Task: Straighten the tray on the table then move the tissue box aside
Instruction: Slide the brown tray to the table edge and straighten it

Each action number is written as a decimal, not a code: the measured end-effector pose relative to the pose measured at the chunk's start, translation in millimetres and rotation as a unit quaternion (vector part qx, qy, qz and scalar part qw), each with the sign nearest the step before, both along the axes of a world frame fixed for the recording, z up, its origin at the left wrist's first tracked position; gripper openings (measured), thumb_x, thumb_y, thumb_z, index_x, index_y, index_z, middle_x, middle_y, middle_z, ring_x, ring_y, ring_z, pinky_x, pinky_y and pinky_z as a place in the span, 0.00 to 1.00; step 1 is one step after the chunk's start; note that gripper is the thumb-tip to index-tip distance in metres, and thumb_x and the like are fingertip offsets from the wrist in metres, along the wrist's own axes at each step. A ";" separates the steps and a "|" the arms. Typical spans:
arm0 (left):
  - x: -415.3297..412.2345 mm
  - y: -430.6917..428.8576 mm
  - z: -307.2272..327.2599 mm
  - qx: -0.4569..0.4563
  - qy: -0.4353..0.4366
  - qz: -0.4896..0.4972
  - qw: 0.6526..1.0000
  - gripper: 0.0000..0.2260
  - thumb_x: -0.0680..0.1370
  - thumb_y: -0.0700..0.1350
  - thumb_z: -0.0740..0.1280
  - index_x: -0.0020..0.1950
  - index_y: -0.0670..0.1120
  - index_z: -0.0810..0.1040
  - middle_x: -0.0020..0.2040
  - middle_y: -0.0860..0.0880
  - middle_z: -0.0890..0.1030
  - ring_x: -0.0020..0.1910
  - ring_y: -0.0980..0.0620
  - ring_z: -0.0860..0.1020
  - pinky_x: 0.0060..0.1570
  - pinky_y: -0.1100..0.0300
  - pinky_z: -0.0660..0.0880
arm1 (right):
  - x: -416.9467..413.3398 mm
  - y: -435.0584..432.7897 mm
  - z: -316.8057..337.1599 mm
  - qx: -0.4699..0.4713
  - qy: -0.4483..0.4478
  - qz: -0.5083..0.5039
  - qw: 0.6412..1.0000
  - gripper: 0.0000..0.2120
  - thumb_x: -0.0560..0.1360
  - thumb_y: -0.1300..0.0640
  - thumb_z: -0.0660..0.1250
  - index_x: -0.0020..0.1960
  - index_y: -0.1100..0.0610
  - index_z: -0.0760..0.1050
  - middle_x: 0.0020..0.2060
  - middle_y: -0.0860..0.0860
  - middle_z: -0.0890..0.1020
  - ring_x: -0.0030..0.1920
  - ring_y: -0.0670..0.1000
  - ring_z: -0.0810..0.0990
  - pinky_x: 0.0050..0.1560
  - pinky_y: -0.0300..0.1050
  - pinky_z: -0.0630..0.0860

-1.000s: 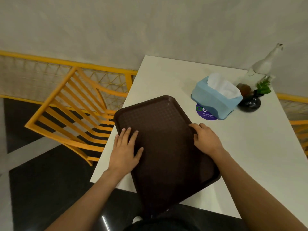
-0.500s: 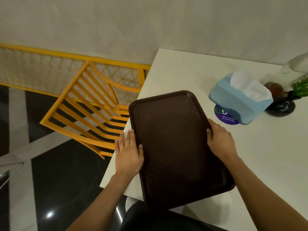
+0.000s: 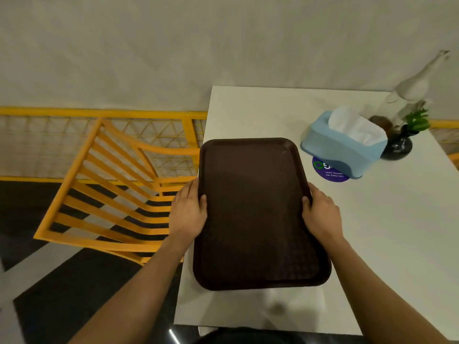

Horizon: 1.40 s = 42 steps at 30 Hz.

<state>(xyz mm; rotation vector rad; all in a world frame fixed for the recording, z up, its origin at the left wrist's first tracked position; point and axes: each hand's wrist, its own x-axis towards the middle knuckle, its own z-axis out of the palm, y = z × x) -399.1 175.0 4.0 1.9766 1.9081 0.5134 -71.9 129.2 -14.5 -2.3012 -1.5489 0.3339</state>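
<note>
Squaring up is nearly done: vs a sec ago the tray (image 3: 258, 214) has swung from a clear diagonal to roughly parallel w/ the table (image 3: 387, 232) sides, and its near end no longer hangs past the front edge; it's fully on the tabletop now. Step one looks basically finished, maybe a small nudge left.

Left to right:

- Orange chair (image 3: 106, 184) sits off the table's left, close to the edge but not touching the tray as far as I can tell.
- Left hand (image 3: 188, 212) has shifted from lying flat on the tray surface to clamping the left long rim, thumb on top, fingers underneath or along the side. The tray's left rim runs right along the table's left edge, w/ the hand partly out past it, so no spare room that way.
- Tray lies flat, short sides toward and away from the person.
- Right hand (image 3: 320, 214) likewise grips the right long rim, thumb over the lip.
- Tissue box (image 3: 345, 145), light blue w/ a white tissue sticking up, sits just beyond the tray's far right corner, near but apart, half covering a purple sticker (image 3: 327, 171). Not moved yet.
- Dark vase w/ a green plant (image 3: 400, 142) stands right against the box's right end, white figurine (image 3: 412, 88) behind it.

Open room: broad bare tabletop right of the tray and in front of the box; judging by that, the box has space toward the near right.
</note>
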 end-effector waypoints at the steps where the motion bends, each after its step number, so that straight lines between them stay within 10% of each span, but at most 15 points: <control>1: 0.3 -5.1 1.0 -0.003 -0.037 0.013 0.999 0.24 0.84 0.49 0.59 0.80 0.44 0.63 0.76 0.44 0.69 0.75 0.44 0.66 0.74 0.48 0.63 | 0.0 -3.4 -1.4 0.003 -0.005 0.003 1.000 0.21 0.84 0.51 0.58 0.76 0.52 0.66 0.64 0.58 0.80 0.59 0.62 0.79 0.60 0.63 0.76; 12: -3.5 -33.0 -20.5 -0.002 -0.096 -0.031 0.995 0.24 0.85 0.41 0.58 0.81 0.45 0.62 0.80 0.48 0.62 0.78 0.50 0.62 0.71 0.64 0.55 | -4.9 -29.4 -11.2 0.026 -0.024 -0.023 0.999 0.20 0.84 0.53 0.57 0.75 0.53 0.67 0.63 0.57 0.81 0.58 0.62 0.80 0.59 0.62 0.76; 42: -0.4 -41.9 -26.5 -0.002 -0.012 0.001 1.000 0.23 0.85 0.47 0.58 0.81 0.47 0.62 0.75 0.44 0.73 0.78 0.43 0.64 0.73 0.43 0.67 | 0.3 -41.3 1.1 -0.022 -0.028 0.026 0.999 0.25 0.85 0.51 0.54 0.81 0.52 0.59 0.58 0.57 0.83 0.54 0.61 0.81 0.60 0.60 0.74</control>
